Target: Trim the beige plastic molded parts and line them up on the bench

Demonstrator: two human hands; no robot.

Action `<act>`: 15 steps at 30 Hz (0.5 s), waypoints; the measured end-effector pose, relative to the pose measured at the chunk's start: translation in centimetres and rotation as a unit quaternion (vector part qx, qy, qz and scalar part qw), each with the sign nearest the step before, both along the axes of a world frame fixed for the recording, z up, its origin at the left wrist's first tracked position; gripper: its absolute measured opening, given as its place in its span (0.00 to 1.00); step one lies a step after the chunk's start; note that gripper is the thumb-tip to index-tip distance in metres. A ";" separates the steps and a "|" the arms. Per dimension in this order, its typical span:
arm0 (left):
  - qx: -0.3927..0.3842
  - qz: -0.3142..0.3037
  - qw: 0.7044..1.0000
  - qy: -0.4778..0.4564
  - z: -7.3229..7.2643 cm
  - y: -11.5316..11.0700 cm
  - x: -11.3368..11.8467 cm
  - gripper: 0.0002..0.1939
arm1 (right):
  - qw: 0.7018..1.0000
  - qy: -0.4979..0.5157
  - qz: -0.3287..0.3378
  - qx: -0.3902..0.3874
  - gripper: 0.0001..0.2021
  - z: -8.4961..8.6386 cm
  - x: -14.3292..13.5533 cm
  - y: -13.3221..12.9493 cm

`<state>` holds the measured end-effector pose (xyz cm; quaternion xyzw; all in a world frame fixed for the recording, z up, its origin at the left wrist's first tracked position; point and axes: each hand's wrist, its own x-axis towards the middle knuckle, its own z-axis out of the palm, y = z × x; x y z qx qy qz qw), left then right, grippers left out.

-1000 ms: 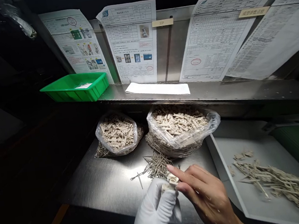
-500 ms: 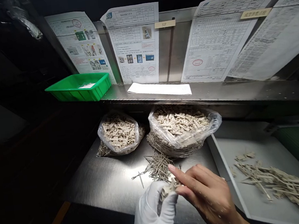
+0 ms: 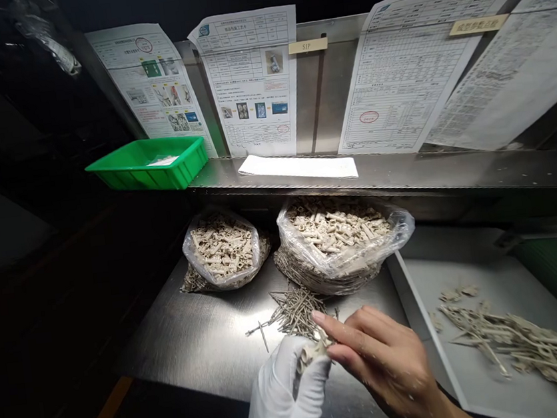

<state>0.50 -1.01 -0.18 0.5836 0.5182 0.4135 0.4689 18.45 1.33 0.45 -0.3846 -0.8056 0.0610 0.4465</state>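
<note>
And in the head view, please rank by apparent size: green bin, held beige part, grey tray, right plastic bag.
1. Grey tray
2. Right plastic bag
3. Green bin
4. Held beige part, partly covered

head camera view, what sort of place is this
Probably a factory or workshop: printed sheets line the back, two plastic bags hold many small beige parts, and a grey tray holds beige pieces.

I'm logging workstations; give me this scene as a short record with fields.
Left hand: white-gloved, gripping beige part or parts
Right hand: bare, fingers at same spot
Smaller bag: open, beige pieces
Larger bag: open, beige pieces
Table: pile of thin rods near larger bag
Grey tray: right, elongated beige pieces
Shelf: green bin, white paper
</note>
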 end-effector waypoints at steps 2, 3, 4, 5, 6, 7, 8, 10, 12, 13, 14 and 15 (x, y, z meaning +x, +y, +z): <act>-0.013 0.000 1.000 -0.003 0.3 -0.1 0.0 0.19 | 1.000 0.022 0.003 -0.012 0.22 -0.2 -0.2 0.1; -0.022 -0.003 1.000 -0.007 0.4 -0.1 0.1 0.19 | 1.000 0.025 0.001 -0.013 0.23 -0.2 -0.3 0.2; -0.032 -0.006 0.999 -0.012 0.5 -0.1 0.1 0.20 | 1.000 0.023 -0.002 -0.012 0.23 -0.3 -0.3 0.3; -0.040 -0.010 0.999 -0.018 0.6 -0.1 0.1 0.20 | 1.000 0.022 -0.002 -0.013 0.23 -0.4 -0.4 0.3; -0.047 -0.013 0.999 -0.023 0.6 -0.1 0.2 0.21 | 1.000 0.022 0.000 -0.013 0.22 -0.4 -0.4 0.3; -0.053 -0.016 0.998 -0.028 0.7 0.0 0.2 0.22 | 1.000 0.023 0.003 -0.014 0.21 -0.5 -0.4 0.3; -0.058 -0.017 0.998 -0.032 0.8 0.1 0.2 0.22 | 1.000 0.024 0.004 -0.014 0.20 -0.5 -0.3 0.3; -0.075 -0.023 0.996 -0.045 1.0 0.4 0.2 0.25 | 0.999 0.029 0.007 -0.013 0.19 -0.5 -0.1 0.3; -0.138 -0.050 0.985 -0.093 1.2 0.8 0.1 0.28 | 0.999 0.042 0.014 -0.017 0.19 -0.5 0.0 0.4; -0.190 -0.071 0.970 -0.136 1.2 1.0 0.1 0.30 | 0.998 0.054 0.020 -0.024 0.19 -0.4 0.1 0.5; -0.246 -0.096 0.947 -0.183 1.2 1.2 0.0 0.31 | 0.997 0.066 0.026 -0.034 0.19 -0.4 0.1 0.6; -0.293 -0.127 0.919 -0.229 1.1 1.4 -0.1 0.33 | 0.996 0.076 0.029 -0.043 0.20 -0.3 0.1 0.7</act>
